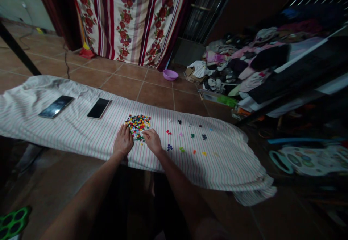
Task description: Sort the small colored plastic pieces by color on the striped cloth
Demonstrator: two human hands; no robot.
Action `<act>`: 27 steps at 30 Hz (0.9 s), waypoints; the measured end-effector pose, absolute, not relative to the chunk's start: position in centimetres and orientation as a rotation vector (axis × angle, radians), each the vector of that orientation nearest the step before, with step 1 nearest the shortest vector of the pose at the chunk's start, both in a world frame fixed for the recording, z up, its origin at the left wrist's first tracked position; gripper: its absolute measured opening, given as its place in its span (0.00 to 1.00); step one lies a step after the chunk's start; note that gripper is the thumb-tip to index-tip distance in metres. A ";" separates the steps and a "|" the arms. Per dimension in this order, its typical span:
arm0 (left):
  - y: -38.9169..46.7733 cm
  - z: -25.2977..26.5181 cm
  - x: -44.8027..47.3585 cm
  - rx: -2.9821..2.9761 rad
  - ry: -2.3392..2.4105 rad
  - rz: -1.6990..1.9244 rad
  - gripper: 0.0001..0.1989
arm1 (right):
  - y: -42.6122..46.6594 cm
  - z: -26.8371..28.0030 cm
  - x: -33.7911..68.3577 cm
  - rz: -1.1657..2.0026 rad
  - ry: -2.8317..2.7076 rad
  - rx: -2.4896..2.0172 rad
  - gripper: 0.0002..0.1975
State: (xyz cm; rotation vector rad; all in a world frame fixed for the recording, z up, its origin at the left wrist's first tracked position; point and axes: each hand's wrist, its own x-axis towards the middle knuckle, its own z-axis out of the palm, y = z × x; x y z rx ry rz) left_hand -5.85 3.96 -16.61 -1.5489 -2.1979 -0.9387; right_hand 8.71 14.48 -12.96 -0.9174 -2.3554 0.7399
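Note:
A heap of small multicoloured beads (138, 125) lies on a striped cloth (67, 131) spread over a long narrow surface. My left hand (123, 140) rests on the cloth at the heap's left edge, fingers curled down. My right hand (152, 140) touches the heap's near right edge with its fingertips; whether it pinches a bead is too small to tell. To the right lie small separate clusters of beads by colour: red (169, 132), dark blue (170, 147), green (182, 149), dark green (192, 135).
Two dark phones (56, 106) (99, 108) lie on the cloth at the left. Beyond, on the tiled floor, stand a purple bowl (170, 75), a floral curtain (130, 19) and a pile of clothes (244, 66). A green object (12, 222) sits at bottom left.

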 end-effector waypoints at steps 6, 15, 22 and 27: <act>4.0 -16.6 -5.8 -1.513 -2.209 -0.939 0.20 | 14.3 -12.6 7.0 0.690 -2.471 -0.970 0.11; 4.0 -16.2 -5.7 -1.526 -2.198 -0.936 0.19 | 14.1 -10.9 5.7 0.632 -2.629 -1.124 0.09; 4.1 -16.2 -5.8 -1.550 -2.201 -0.936 0.20 | 14.1 -10.5 5.2 0.614 -2.639 -1.173 0.08; 4.0 -16.1 -5.7 -1.570 -2.195 -0.944 0.20 | 13.9 -10.7 5.3 0.608 -2.566 -1.140 0.08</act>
